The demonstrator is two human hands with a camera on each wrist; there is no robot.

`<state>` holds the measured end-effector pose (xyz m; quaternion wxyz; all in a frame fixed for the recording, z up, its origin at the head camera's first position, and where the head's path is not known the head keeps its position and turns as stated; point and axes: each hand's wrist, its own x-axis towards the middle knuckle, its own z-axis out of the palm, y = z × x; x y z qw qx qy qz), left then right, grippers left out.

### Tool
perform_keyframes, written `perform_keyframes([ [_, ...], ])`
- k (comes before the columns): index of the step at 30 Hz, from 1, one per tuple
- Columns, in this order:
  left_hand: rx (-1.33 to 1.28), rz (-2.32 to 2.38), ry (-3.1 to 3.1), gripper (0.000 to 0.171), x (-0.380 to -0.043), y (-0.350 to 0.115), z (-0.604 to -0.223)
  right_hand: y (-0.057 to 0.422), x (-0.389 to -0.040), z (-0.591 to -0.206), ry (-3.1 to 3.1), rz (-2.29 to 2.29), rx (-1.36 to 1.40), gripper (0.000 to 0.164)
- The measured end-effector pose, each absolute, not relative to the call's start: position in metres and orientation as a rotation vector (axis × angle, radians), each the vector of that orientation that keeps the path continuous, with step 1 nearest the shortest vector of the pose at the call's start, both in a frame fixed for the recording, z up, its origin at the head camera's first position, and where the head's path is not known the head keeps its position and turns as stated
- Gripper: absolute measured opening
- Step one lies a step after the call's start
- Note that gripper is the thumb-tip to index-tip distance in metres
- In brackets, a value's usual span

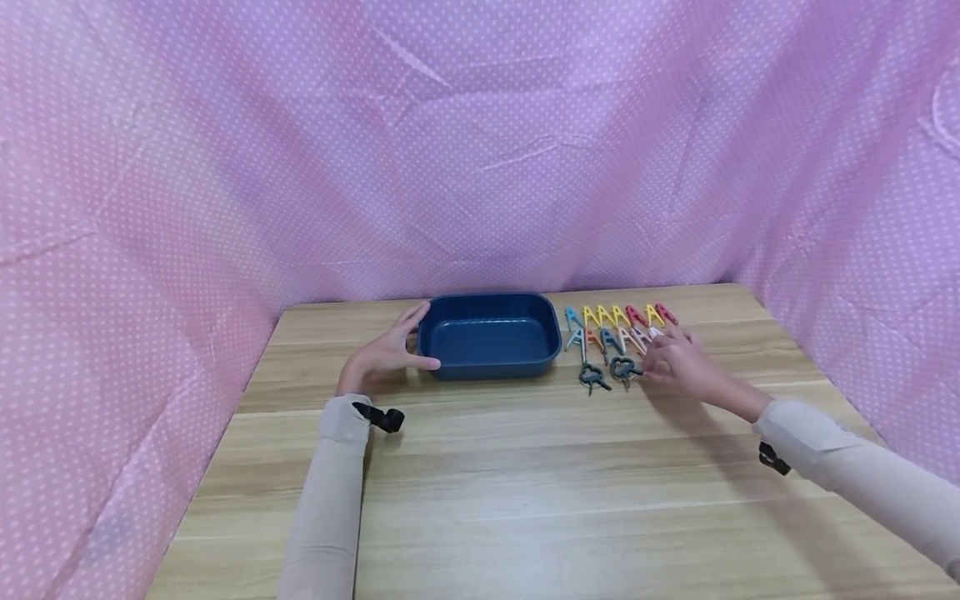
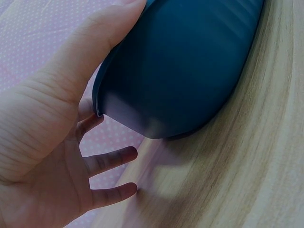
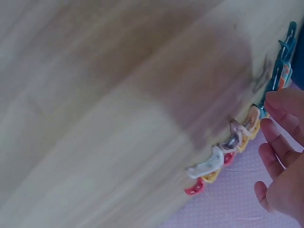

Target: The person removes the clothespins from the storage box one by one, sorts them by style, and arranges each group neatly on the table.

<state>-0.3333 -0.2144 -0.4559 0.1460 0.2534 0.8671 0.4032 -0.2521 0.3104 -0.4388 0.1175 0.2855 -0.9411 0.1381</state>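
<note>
A deep blue rectangular dish [image 1: 487, 369] stands at the back of the table. My left hand [image 1: 390, 348] holds its left end, the thumb on the near corner and the fingers round the far side. In the left wrist view the thumb lies over the dish's rim [image 2: 107, 66], with the lower fingers spread apart below. My right hand [image 1: 678, 362] is low over the clips, thumb and forefinger pinching the end of a dark green cloud-shaped clip [image 1: 624, 368]. A second dark green clip [image 1: 592, 377] lies left of it. Pale clothespins [image 3: 209, 162] lie close by the right fingers.
Two rows of small clothespins lie right of the dish, among them yellow ones [image 1: 602, 315], red ones [image 1: 636, 316] and a light blue one [image 1: 573, 317]. A pink dotted cloth [image 1: 480, 167] hangs behind the wooden table [image 1: 525, 483] and along both sides.
</note>
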Motion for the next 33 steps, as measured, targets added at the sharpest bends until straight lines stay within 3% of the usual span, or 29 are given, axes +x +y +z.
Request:
perform_keyframes([
  [13,0.714,1.167,2.455,0.111,-0.310,-0.205,-0.415,0.308,-0.248,-0.451,-2.789,0.528,0.742,0.016],
  [29,0.704,1.181,2.442,0.111,-0.309,-0.207,-0.418,0.304,-0.246,-0.458,-2.837,0.521,0.761,0.018],
  [33,0.711,1.187,2.457,0.114,-0.322,-0.211,-0.435,0.302,-0.247,-0.456,-2.827,0.508,0.792,0.017],
])
